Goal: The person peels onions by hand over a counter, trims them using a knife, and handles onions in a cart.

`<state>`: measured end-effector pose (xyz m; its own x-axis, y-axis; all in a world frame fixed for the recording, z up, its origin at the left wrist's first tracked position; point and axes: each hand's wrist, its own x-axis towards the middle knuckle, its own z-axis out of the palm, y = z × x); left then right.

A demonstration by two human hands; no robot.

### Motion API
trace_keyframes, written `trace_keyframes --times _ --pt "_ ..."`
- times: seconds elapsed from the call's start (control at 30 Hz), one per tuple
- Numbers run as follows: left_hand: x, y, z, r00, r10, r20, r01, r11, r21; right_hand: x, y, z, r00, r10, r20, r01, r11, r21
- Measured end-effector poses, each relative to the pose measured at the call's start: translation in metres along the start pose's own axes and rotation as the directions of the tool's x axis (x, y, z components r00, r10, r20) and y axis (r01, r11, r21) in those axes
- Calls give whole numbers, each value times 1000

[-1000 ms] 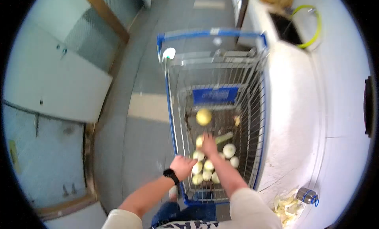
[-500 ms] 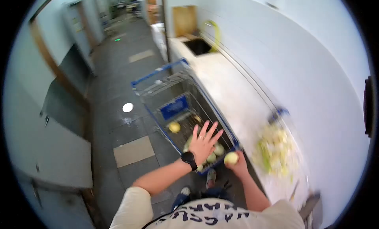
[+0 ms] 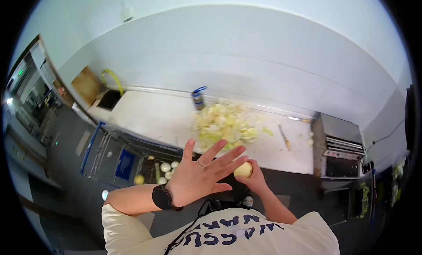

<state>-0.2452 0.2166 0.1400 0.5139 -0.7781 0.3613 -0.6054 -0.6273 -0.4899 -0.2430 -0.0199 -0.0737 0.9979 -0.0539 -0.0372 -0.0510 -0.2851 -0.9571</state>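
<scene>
My left hand (image 3: 196,175), with a ring and a black watch on the wrist, is raised with its fingers spread and holds nothing. Just to its right, my right hand (image 3: 255,178) grips a round pale yellow-green vegetable (image 3: 243,169). Beyond both hands, a heap of cut pale leaves (image 3: 224,123) lies on the white counter (image 3: 151,118). Several round white vegetables (image 3: 165,167) and a yellow one (image 3: 139,179) are in the shopping cart (image 3: 90,151) at the left.
Behind the leaves stands a dark bottle (image 3: 198,100) with a blue loop. Two knives (image 3: 285,137) (image 3: 300,119) lie on the counter's right part, near a metal machine (image 3: 338,140). A sink (image 3: 110,99) with a yellow-green hose (image 3: 115,79) is at the far left.
The view has turned right, toward the counter, and the cart now appears at the left. My left hand is nearer the camera, away from over the cart. My right hand still holds the vegetable.
</scene>
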Motion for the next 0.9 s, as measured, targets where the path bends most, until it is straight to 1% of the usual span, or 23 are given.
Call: trace_keyframes --times 0.03,0.13,0.17,0.23,0.27,0.3,0.33,0.37,0.4,0.43,0.47,0.5,0.53,0.57,0.6,0.67,0.7,0.73,0.77,0.83,0.9 --pt "19 9 9 999 28 -33 -28 1000 2 2 13 -18 1000 2 -6 -2 1000 30" --pt "77 31 19 995 88 -57 -83 993 79 4 31 -73 998 55 -39 -54 998 38" --pt "95 36 17 989 147 14 -146 986 -78 7 44 -89 996 44 -84 -43 999 13" --pt "131 32 1 946 293 138 -220 893 -392 16 60 -121 990 78 -116 -74 996 41" --pt "147 16 -2 858 508 77 -330 660 -675 20 67 -135 987 100 -126 -93 994 59" --pt "181 -11 26 585 769 -257 -366 -32 -930 24 61 -151 981 149 -126 -138 986 93" --pt "188 -9 40 655 753 66 -213 268 -940 30 66 -160 976 187 -114 -167 973 161" --pt "193 -4 50 668 642 376 -51 544 -838 37 75 -169 969 224 -101 -197 954 227" --pt "199 -1 58 630 449 634 91 767 -635 39 80 -176 963 254 -93 -218 932 290" --pt "214 -4 72 562 191 804 187 918 -349 38 65 -181 971 201 -130 -166 957 239" --pt "214 -12 111 615 241 751 325 790 -520 47 63 -189 967 227 -112 -177 924 340" --pt "214 -20 150 662 290 691 428 610 -667 55 59 -194 960 268 -80 -207 874 440" --pt "195 -16 175 768 293 570 380 507 -773 53 56 -194 949 315 -35 -250 812 527" --pt "177 -13 200 854 289 434 300 407 -862 61 58 -190 952 306 -2 -231 722 653" --pt "176 -4 207 866 149 478 167 814 -557 73 53 -187 969 246 -28 -166 728 665" --pt "192 11 219 905 -13 426 239 843 -482 85 38 -181 985 147 -86 -50 735 676" --pt "205 23 217 894 -49 445 407 501 -764 90 30 -180 989 148 20 -104 591 800" --pt "211 33 211 870 -80 487 491 42 -870 94 19 -178 984 124 126 -168 430 887" --pt "218 38 205 900 -89 426 432 59 -900 105 9 -177 973 71 220 -231 262 937" --pt "224 43 194 948 -108 301 312 100 -945 121 -9 -166 973 -19 231 -217 275 937" --pt "225 38 193 982 -140 124 147 161 -976 136 -21 -149 965 -72 252 -224 269 937"
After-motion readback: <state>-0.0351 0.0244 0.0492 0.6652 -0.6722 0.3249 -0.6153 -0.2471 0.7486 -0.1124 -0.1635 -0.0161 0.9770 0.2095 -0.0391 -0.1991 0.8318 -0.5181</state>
